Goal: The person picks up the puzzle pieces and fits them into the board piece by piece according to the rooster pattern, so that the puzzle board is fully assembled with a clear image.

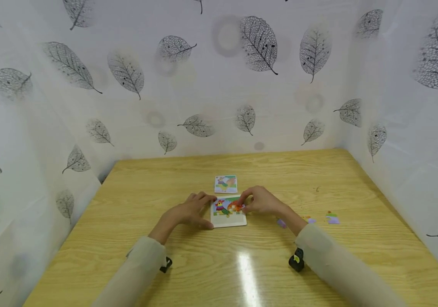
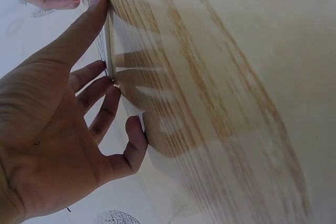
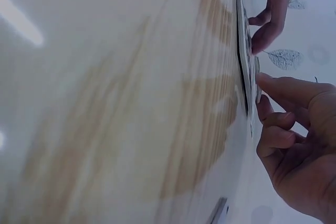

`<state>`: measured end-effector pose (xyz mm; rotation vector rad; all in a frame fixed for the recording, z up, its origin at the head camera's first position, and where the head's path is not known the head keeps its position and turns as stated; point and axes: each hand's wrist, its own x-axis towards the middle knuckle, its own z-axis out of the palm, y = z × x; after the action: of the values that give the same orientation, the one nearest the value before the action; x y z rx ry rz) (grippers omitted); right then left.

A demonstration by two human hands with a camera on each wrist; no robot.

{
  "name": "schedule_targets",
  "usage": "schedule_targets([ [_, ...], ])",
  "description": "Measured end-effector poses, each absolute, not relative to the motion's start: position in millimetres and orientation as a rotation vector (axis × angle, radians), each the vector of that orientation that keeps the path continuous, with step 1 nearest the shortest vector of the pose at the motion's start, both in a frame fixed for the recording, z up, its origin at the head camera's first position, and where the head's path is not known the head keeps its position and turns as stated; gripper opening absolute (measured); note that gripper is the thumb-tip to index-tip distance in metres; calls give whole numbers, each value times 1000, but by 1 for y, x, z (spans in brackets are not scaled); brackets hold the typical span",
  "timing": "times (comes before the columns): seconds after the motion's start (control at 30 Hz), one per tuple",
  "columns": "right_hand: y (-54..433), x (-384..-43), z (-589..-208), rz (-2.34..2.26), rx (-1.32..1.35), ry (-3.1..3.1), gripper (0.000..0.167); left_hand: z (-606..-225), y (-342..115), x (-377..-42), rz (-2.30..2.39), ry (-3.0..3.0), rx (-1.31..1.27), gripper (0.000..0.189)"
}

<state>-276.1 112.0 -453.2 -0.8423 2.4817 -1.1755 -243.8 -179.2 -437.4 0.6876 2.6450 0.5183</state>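
Observation:
A small jigsaw puzzle board (image 1: pixel 229 221) lies on the table, partly filled with a colourful rooster picture and bare along its near part. My left hand (image 1: pixel 192 211) grips the board's left side, thumb at the near corner and fingertips at the far one. In the left wrist view the thumb (image 2: pixel 86 27) is against the board's edge. Over the right part of the picture, my right hand (image 1: pixel 262 200) pinches a puzzle piece (image 3: pixel 258 65) between thumb and fingers, close to the board's surface. Its fingers partly hide the piece in the head view.
Just beyond the board lies a square picture card (image 1: pixel 225 184) with a similar rooster. Loose puzzle pieces (image 1: pixel 332 219) lie to the right, some close to the right forearm. A leaf-patterned curtain (image 1: pixel 219 85) surrounds the back and sides of the wooden table (image 1: pixel 157 179).

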Motion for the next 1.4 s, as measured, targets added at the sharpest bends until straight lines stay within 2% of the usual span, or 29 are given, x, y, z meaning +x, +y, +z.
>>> schedule_targets([
  [0.57,88,-274,-457,-1062,-745,2598,22,-444,-184,-249,533,2646,719,92],
  [1.17,92,-272,-451,-1073,-653,2518,23,-441,-181,-249,531,2643,688,91],
  [1.4,107,-261,-448,-1102,-739,2459,25,-439,-180,-246,511,2638,690,91],
])
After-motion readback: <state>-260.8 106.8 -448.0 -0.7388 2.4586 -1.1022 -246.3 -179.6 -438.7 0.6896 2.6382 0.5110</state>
